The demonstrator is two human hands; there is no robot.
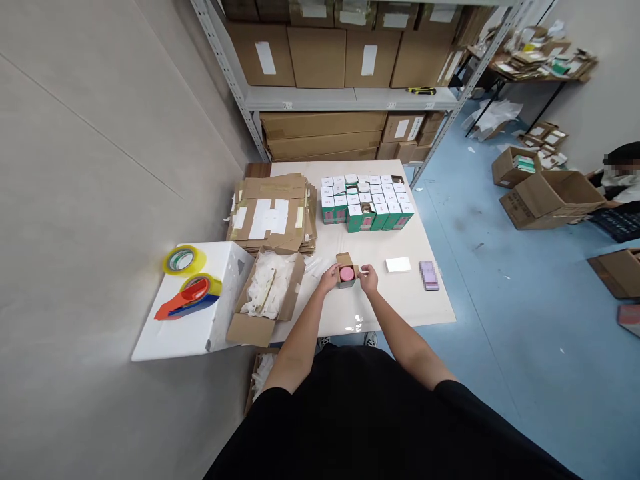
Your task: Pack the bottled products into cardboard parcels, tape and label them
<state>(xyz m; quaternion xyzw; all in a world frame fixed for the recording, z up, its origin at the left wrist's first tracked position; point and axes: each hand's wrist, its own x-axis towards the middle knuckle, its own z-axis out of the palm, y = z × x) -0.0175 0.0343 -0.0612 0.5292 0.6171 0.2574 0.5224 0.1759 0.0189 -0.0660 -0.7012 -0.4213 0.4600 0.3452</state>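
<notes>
A small cardboard box [346, 283] stands open on the table in front of me, its flaps raised. Inside it sits a round thing with a pink top [347, 273], perhaps a jar lid. My left hand [329, 279] grips the box's left side. At the right side, my right hand [369, 279] has its fingers pinched at the box's flap; the exact contact is too small to see. To the right lie a white rectangular stack [398, 265] and a purple stack [429, 275]. Green-and-white boxes [367, 203] stand in rows behind, several with open tops.
Flattened cardboard [270, 213] is piled at the table's left, with a carton of white packing material [270, 283] before it. A white foam block [165, 340] carries tape rolls and a red tape dispenser [185, 298]. Shelving [350, 99] stands behind; a person [625, 173] is far right.
</notes>
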